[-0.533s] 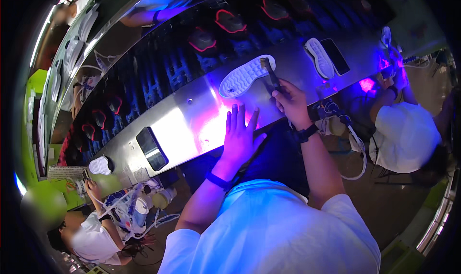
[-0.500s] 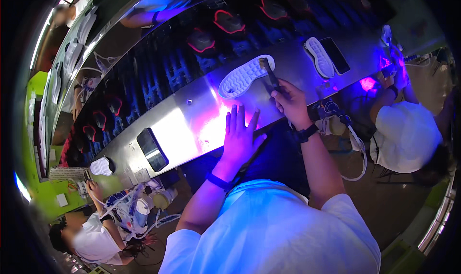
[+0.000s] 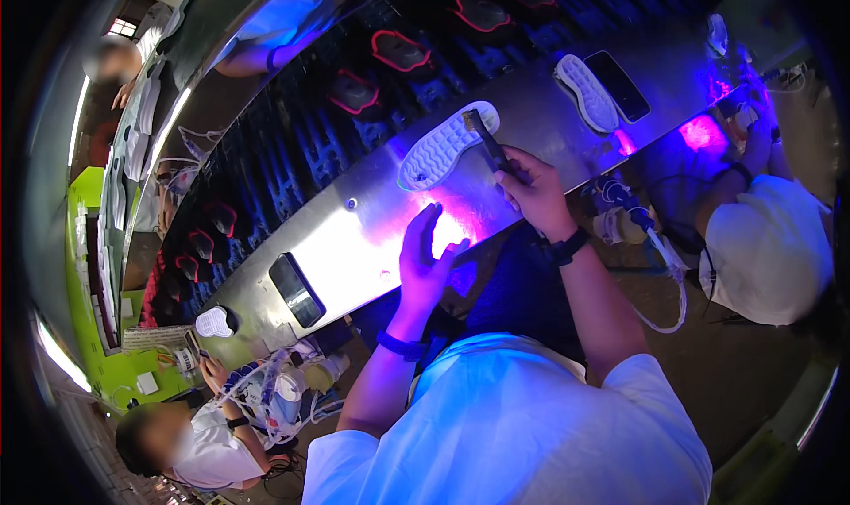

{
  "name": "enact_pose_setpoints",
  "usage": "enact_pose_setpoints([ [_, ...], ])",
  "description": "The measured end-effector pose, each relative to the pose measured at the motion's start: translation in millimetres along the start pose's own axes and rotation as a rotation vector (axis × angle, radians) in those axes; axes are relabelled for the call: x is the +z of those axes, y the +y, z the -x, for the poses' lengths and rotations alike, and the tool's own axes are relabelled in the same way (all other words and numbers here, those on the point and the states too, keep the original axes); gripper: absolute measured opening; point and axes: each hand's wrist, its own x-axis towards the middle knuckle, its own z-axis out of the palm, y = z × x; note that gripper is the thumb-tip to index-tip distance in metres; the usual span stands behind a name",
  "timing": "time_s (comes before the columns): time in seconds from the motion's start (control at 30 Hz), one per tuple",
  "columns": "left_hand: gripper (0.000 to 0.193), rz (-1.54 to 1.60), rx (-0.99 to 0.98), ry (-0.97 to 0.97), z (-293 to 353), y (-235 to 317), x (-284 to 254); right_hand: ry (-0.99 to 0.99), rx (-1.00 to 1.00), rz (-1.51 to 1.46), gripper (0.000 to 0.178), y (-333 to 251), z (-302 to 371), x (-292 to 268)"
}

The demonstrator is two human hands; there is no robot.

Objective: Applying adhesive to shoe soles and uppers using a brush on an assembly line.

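Note:
A white shoe sole point(image 3: 434, 154) lies on the metal table in front of me, its moulded side up. My right hand point(image 3: 537, 189) is closed round the dark handle of a brush point(image 3: 488, 141), whose bristles rest on or just over the sole's far right end. My left hand point(image 3: 426, 255) holds nothing. Its thumb and fingers are apart and curved, just short of the sole's near edge, in pink and white light.
The metal table point(image 3: 350, 250) borders a dark conveyor point(image 3: 310, 155) carrying several red-edged shoe uppers point(image 3: 400, 50). Phones lie at left point(image 3: 297, 289) and right point(image 3: 617, 86), the latter beside another white sole point(image 3: 586, 93). Co-workers in white sit at left point(image 3: 217, 447) and right point(image 3: 763, 248).
My left hand has gone from flat and spread to raised with curled fingers, slightly nearer me. The brush stays at the sole's far end. The whole view has shifted slightly.

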Motion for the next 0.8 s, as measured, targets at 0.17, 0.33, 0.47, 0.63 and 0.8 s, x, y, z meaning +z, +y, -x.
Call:
enact_pose_setpoints([
  [0.17,0.028,0.13,-0.248,0.568,-7,3,-43,-0.001,0.013,0.058,0.043,-4,1,-4],
  [0.33,0.028,-0.194,-0.243,0.547,-5,20,-76,-0.002,0.018,0.079,0.043,-5,0,-4],
  [0.47,0.027,-0.165,-0.302,0.465,-3,11,-66,-0.005,0.023,0.057,0.044,-6,-1,-3],
  [0.63,0.035,-0.816,0.326,-0.076,-11,6,-3,0.004,0.022,0.058,0.044,-4,-2,-3],
  [0.8,0.069,-1.124,0.3,-0.214,-12,9,27,0.02,0.041,0.063,0.043,-3,-3,-3],
])
